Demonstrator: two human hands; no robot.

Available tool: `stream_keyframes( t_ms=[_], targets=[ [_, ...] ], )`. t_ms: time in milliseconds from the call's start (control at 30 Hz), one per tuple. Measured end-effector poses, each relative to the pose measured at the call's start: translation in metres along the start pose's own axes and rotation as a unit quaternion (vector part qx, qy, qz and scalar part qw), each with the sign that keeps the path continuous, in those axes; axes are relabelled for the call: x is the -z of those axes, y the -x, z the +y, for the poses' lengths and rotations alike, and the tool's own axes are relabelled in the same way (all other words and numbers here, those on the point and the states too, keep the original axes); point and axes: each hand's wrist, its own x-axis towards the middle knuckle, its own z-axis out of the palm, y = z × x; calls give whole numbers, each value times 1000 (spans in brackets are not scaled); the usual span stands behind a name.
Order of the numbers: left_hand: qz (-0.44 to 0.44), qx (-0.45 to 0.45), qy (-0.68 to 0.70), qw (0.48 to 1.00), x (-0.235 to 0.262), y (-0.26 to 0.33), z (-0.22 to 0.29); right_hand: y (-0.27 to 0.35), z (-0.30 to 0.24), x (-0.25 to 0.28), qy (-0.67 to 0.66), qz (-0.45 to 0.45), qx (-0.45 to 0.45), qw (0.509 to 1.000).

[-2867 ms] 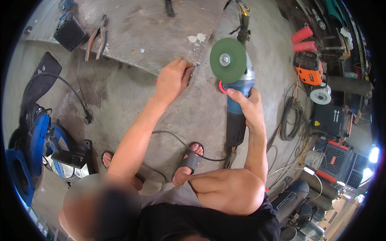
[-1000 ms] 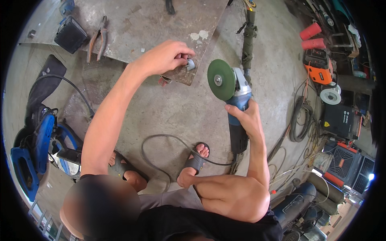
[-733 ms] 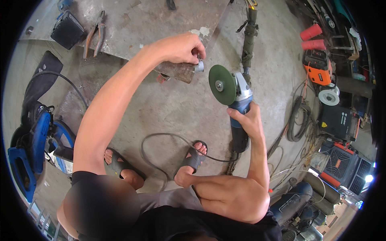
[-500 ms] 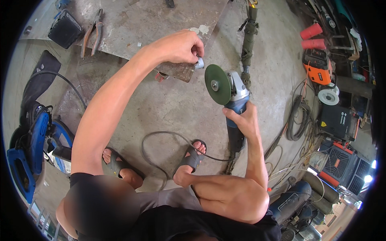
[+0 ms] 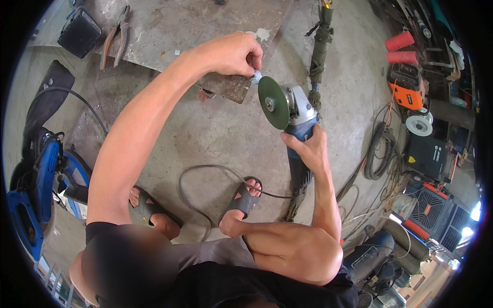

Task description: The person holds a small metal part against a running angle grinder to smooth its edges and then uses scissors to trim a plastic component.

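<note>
My right hand (image 5: 311,148) grips the blue body of an angle grinder (image 5: 300,119), which is held upright with its head away from me. Its green disc (image 5: 273,102) faces left, with the upper edge right by a small grey metal piece (image 5: 256,78); whether they touch I cannot tell. Closed fingers of my left hand (image 5: 240,55) pinch that piece at the corner of a worn metal table (image 5: 226,88). Most of the piece is hidden under the fingers.
Pliers (image 5: 117,41) and a black box (image 5: 80,34) are at the far left. The grinder's cable (image 5: 187,200) loops over the floor around my sandalled feet. A wrapped pole (image 5: 319,51) lies right of the table. Orange machine (image 5: 405,90), coiled cables and other equipment line the right side.
The grinder has shifted slightly left and up, bringing its disc up to the grey piece. My left hand stays at the table corner, still pinching the piece.
</note>
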Motion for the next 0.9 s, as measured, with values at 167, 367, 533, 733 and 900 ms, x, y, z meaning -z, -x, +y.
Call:
stream_keyframes(
  t_ms=[167,367,533,733,900],
  targets=[
    [-10,-14,4,1000,3,-2,-1,-4,-2,0,11,-1,-3,1000],
    [-18,11,16,1000,4,-2,0,-5,-11,2,18,3,-4,1000],
    [-13,3,7,1000,4,-2,1,-8,-8,2,28,2,-5,1000],
    [-15,11,8,1000,3,-2,2,-11,-2,2,22,0,7,1000],
    [-20,11,4,1000,5,-1,5,-13,0,3,26,0,12,1000]
  ],
)
